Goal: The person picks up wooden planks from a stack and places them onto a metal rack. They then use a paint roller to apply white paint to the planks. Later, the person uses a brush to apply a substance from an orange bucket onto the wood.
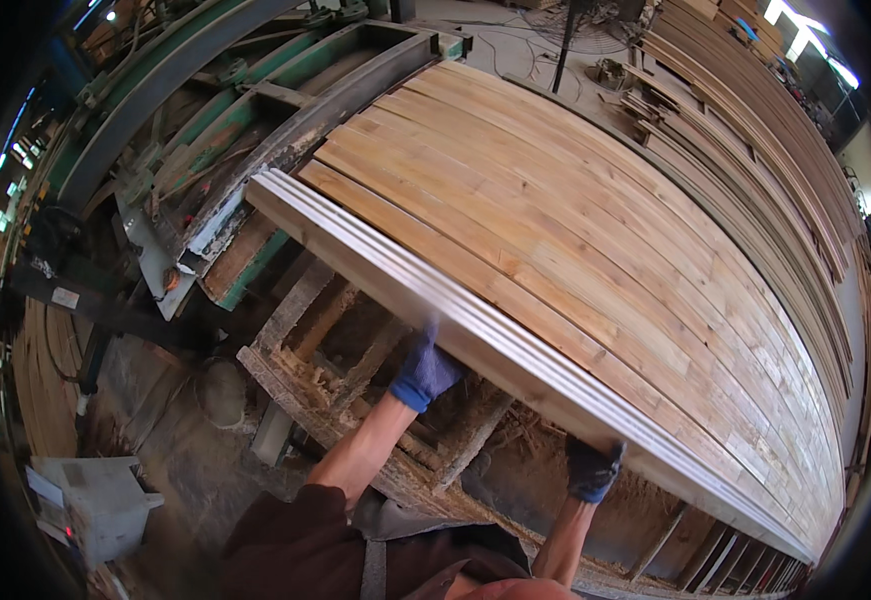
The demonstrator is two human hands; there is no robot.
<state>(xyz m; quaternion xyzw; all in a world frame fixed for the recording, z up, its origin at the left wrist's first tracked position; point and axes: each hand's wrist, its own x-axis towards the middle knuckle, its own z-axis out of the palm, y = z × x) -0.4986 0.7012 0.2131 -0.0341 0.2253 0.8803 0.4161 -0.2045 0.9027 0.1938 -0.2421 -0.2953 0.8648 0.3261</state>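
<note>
A long pale moulded wooden plank (475,310) is gripped from below by 2 blue-gloved hands, left hand (423,368) at 6 o'clock, right hand (592,470) toward 5, beside a stack of flat brown boards (595,220).

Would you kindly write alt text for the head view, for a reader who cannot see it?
Two hands in blue gloves, left hand and right hand, grip the near edge of a long wooden panel of glued planks from beneath. A green metal machine frame stands at the left, and stacked boards lie at the right.
</note>
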